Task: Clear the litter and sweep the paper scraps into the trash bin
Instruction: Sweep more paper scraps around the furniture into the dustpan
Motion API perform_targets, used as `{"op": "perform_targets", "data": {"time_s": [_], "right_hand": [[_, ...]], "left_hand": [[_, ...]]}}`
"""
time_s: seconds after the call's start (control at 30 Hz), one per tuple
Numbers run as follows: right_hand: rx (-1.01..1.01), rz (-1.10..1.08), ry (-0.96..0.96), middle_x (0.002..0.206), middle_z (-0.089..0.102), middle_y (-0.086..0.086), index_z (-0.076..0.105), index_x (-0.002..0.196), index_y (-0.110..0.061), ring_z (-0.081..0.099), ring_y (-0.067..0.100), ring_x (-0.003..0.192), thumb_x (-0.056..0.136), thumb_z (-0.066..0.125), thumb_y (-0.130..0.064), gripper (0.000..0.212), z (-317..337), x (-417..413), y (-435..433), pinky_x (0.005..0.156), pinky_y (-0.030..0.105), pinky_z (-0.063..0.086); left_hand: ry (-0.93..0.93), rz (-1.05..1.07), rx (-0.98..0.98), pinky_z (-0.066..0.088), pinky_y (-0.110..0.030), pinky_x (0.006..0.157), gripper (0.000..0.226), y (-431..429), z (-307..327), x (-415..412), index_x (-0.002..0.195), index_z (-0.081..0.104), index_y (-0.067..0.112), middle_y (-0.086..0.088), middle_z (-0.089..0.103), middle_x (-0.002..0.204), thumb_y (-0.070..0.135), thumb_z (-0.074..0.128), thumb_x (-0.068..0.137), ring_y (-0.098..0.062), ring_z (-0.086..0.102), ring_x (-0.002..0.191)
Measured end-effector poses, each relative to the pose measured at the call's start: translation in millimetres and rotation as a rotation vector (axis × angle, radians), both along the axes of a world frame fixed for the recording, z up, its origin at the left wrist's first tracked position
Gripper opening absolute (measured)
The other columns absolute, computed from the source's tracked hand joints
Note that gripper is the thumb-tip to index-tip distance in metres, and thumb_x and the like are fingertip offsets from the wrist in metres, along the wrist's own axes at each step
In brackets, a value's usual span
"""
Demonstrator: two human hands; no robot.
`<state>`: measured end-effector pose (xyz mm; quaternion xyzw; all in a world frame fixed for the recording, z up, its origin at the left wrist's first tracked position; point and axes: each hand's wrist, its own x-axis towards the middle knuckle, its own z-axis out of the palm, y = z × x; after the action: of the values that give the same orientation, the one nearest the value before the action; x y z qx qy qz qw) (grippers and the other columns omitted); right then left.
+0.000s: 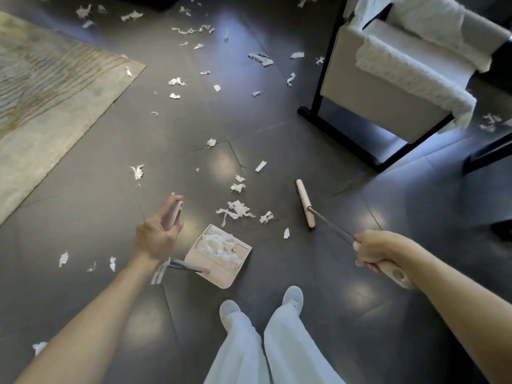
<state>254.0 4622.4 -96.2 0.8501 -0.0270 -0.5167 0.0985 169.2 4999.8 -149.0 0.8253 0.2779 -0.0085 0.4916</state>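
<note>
- Left hand [156,236] curls around the pale grip [175,214] at the top of the dustpan's long handle; the thumb looks pressed along the side, but motion blur makes that hard to confirm.
- Dustpan [221,275] sits on the dark tiled floor [277,261], just in front of the person's feet, mouth facing away from them.
- A heap of white paper scraps [219,245] already lies inside the dustpan.
- Right hand [374,252] is closed tight around the broom handle [396,275], with the beige end sticking out behind the fist.
- A thin metal shaft [329,224] runs from that hand down to the broom head [304,203], which is on the floor to the right of the dustpan.
- A loose pile of scraps [235,210] lies between the broom head and the dustpan mouth, near both.
- More scraps are scattered across the floor further off, some beside the rug [50,87] on the left.
- A chair [368,87] with black legs stands at upper right, with a white throw [410,70] draped on it.
- White trousers [291,342] and pale shoes [293,296] show at the bottom.
</note>
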Motion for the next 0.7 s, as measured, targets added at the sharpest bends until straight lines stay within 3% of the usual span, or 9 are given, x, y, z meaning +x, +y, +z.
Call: {"op": "perform_targets", "data": {"time_s": [0.03, 0.1, 0.17, 0.23, 0.37, 0.47, 0.57, 0.7], "right_hand": [[0.0, -0.014, 0.024, 0.074, 0.067, 0.001, 0.066, 0.105, -0.007, 0.064, 0.021, 0.069, 0.083, 0.061, -0.016, 0.024, -7.0, -4.4, 5.8, 0.07, 0.024, 0.052], [0.012, -0.027, 0.044, 0.061, 0.065, -0.002, 0.072, 0.081, -0.012, 0.062, 0.018, 0.062, 0.08, 0.06, -0.015, 0.012, -17.9, -12.0, 21.5, 0.061, 0.02, 0.048], [0.037, -0.056, 0.041, 0.043, 0.057, -0.006, 0.064, 0.059, -0.016, 0.055, 0.012, 0.049, 0.08, 0.058, -0.015, 0.022, -23.6, -17.0, 43.0, 0.049, 0.019, 0.039], [0.076, -0.074, 0.059, 0.04, 0.055, -0.007, 0.061, 0.057, -0.017, 0.051, 0.009, 0.042, 0.082, 0.058, -0.016, 0.025, -25.2, -21.2, 65.5, 0.045, 0.019, 0.037], [0.228, -0.252, 0.06, 0.051, 0.056, -0.002, 0.065, 0.082, -0.01, 0.052, 0.016, 0.049, 0.086, 0.057, -0.013, 0.009, -22.0, -18.4, 92.7, 0.051, 0.02, 0.04], [0.354, -0.488, 0.058, 0.066, 0.054, 0.007, 0.063, 0.103, -0.007, 0.049, 0.022, 0.06, 0.086, 0.058, -0.008, 0.018, -23.3, -10.9, 88.5, 0.064, 0.029, 0.042], [0.472, -0.732, 0.09, 0.056, 0.043, 0.003, 0.053, 0.116, -0.016, 0.039, 0.012, 0.041, 0.09, 0.056, 0.001, 0.032, -21.9, -4.5, 71.1, 0.045, 0.018, 0.037], [0.49, -0.684, 0.087, 0.06, 0.044, 0.005, 0.038, 0.143, -0.025, 0.038, 0.009, 0.04, 0.089, 0.059, 0.002, 0.064, -15.7, 7.6, 54.8, 0.038, 0.017, 0.036]], "left_hand": [[0.001, -0.003, 0.006, 0.051, -0.041, 0.073, 0.052, 1.0, -1.5, -0.4, 0.107, 0.053, 0.066, 0.013, 0.067, 0.107, 0.019, 0.065, 0.088, -0.024, 0.06, 0.08], [-0.002, 0.005, 0.012, 0.053, -0.044, 0.076, 0.055, 2.5, -4.3, -2.9, 0.111, 0.053, 0.062, 0.008, 0.069, 0.106, 0.013, 0.064, 0.089, -0.03, 0.062, 0.082], [-0.004, 0.004, 0.024, 0.051, -0.041, 0.071, 0.054, 4.5, -6.4, -4.7, 0.11, 0.053, 0.062, -0.001, 0.069, 0.091, 0.013, 0.064, 0.089, -0.028, 0.056, 0.067], [-0.001, -0.003, 0.039, 0.051, -0.041, 0.068, 0.051, 5.9, -9.2, -6.8, 0.111, 0.055, 0.059, -0.004, 0.062, 0.076, 0.013, 0.064, 0.089, -0.023, 0.049, 0.06], [-0.009, 0.005, 0.042, 0.053, -0.044, 0.068, 0.046, 8.9, -11.1, -11.0, 0.118, 0.06, 0.047, -0.006, 0.06, 0.072, 0.013, 0.064, 0.089, -0.026, 0.05, 0.058], [-0.005, 0.02, 0.03, 0.051, -0.041, 0.067, 0.047, 11.2, -11.1, -9.5, 0.114, 0.059, 0.052, -0.004, 0.06, 0.074, 0.012, 0.063, 0.089, -0.025, 0.051, 0.058], [-0.022, 0.028, 0.031, 0.048, -0.036, 0.064, 0.05, 10.8, -12.2, -8.7, 0.111, 0.055, 0.055, -0.003, 0.061, 0.076, 0.012, 0.063, 0.088, -0.024, 0.051, 0.058], [-0.042, 0.051, 0.035, 0.048, -0.033, 0.067, 0.051, 10.9, -11.8, -4.3, 0.11, 0.056, 0.057, 0.001, 0.064, 0.082, 0.011, 0.064, 0.088, -0.023, 0.053, 0.059]]}}
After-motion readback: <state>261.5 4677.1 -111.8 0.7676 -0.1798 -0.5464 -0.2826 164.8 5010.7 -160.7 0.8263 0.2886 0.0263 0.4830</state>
